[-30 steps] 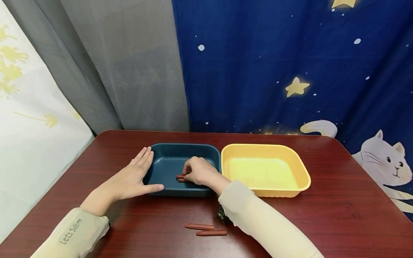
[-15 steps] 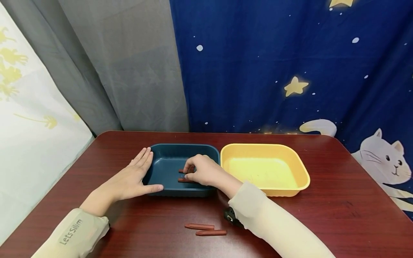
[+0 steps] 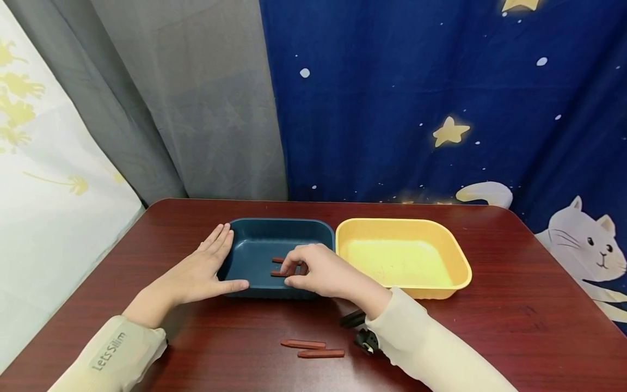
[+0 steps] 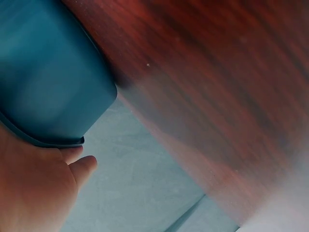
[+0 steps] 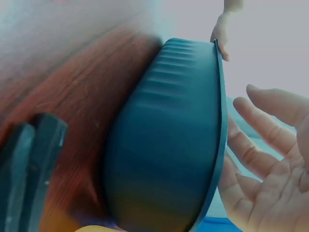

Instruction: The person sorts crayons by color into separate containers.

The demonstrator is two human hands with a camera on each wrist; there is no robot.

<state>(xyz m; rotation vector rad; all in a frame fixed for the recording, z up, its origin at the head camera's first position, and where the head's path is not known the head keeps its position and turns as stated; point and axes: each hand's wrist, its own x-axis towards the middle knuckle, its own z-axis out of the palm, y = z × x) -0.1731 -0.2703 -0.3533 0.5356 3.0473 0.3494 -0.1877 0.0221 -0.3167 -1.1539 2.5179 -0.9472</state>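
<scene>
A dark blue bin [image 3: 250, 247] stands on the table, with two reddish-brown crayons inside, a rear crayon [image 3: 277, 259] and a front crayon [image 3: 277, 274]. Their right ends are hidden behind my right hand [image 3: 328, 272]. That hand hovers over the bin's front right part, fingers loosely bent. In the right wrist view its thumb and fingers [image 5: 268, 130] are apart, with nothing between them. My left hand [image 3: 196, 277] rests against the bin's left end, fingers straight along the rim and thumb at the front edge. Two more crayons [image 3: 320, 354] lie on the table in front.
A yellow bin [image 3: 404, 256] stands right beside the blue one, with no object seen in it. A black device [image 3: 366, 340] hangs under my right cuff. Grey and blue curtains [image 3: 367, 109] hang behind the table's far edge.
My right hand has released the crayons, which were together in its fingers and now lie slightly apart in the blue bin. It has drawn back towards the front right. The left hand stays put.
</scene>
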